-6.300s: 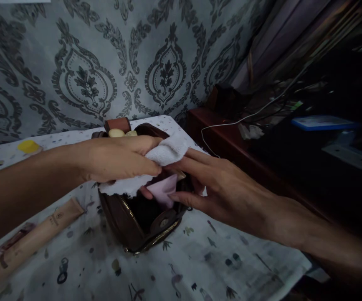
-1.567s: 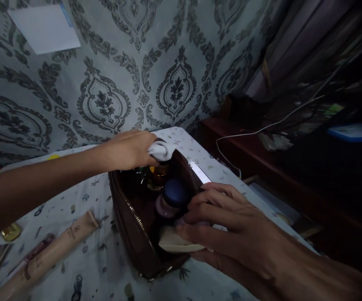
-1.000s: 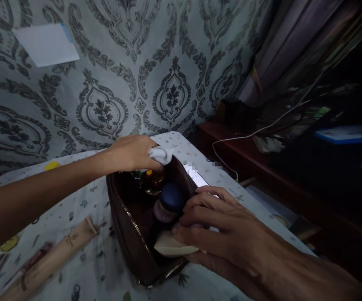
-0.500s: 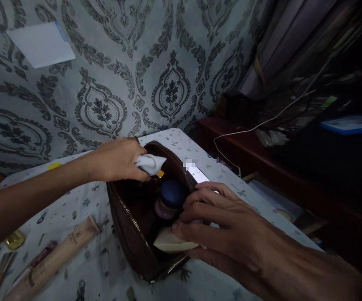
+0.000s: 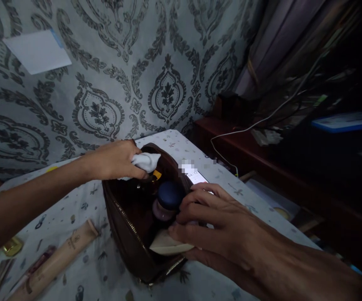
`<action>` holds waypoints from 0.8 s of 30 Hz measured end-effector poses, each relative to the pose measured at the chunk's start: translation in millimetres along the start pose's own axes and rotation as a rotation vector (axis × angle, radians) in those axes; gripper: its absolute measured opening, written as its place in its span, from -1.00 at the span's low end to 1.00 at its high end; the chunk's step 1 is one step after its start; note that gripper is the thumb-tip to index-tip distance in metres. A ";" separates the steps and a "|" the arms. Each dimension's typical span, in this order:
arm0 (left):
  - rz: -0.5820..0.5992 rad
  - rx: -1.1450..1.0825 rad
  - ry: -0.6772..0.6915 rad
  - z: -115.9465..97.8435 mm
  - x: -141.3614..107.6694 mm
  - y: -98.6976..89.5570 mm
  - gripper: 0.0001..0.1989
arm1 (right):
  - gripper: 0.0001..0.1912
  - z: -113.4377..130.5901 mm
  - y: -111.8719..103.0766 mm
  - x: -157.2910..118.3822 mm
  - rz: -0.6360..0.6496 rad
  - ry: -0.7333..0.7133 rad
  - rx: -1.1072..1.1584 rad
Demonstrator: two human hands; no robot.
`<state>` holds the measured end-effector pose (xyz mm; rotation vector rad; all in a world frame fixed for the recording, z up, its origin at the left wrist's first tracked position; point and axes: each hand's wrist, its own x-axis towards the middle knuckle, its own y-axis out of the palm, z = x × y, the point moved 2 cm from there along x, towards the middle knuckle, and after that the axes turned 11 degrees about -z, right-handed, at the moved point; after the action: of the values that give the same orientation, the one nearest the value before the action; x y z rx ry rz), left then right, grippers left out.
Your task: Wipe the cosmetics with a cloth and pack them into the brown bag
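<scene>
The person's left hand (image 5: 115,161) pinches a white cloth (image 5: 146,161) between thumb and fingers over the far end of an open brown bag (image 5: 130,246), which rests on a bench (image 5: 83,255) with a patterned white cover. The right hand (image 5: 215,225) lies over the bag's near right side, its fingers gripping the side and touching a cream-coloured item (image 5: 168,243) at the near end of the opening. Inside the bag, a dark blue-topped container (image 5: 170,195) stands close to the right hand's fingertips, and an amber item (image 5: 156,175) shows beneath the cloth. A lit phone (image 5: 198,176) lies just beyond the bag's right side, near the right hand. To the left of the bag lie a beige tube (image 5: 58,259), a slim reddish item (image 5: 38,263) alongside it, and a gold-coloured item (image 5: 12,246) near the left forearm. Behind the bench is a wall (image 5: 102,75) with dark ornamental patterns and a white sheet of paper (image 5: 38,52).
</scene>
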<state>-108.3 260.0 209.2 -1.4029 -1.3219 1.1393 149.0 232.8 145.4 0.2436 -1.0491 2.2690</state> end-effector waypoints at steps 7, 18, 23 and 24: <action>-0.138 0.088 -0.023 -10.5 11.2 14.0 -0.58 | -0.70 3.6 -1.0 4.0 0.017 0.001 -0.031; -0.044 0.221 0.019 -9.8 7.0 -0.9 -0.59 | -0.73 6.1 -4.7 7.2 0.046 -0.002 -0.065; 0.010 0.340 0.058 -10.6 -1.3 -2.6 -0.65 | -0.72 3.7 -3.6 7.1 0.069 -0.051 -0.099; 0.001 0.370 0.073 -11.8 -2.4 -1.7 -0.65 | -0.73 4.0 -3.9 8.0 0.075 -0.061 -0.110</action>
<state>-97.1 257.6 213.3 -1.1607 -0.9975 1.2476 144.7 235.5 153.7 0.2323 -1.2301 2.2738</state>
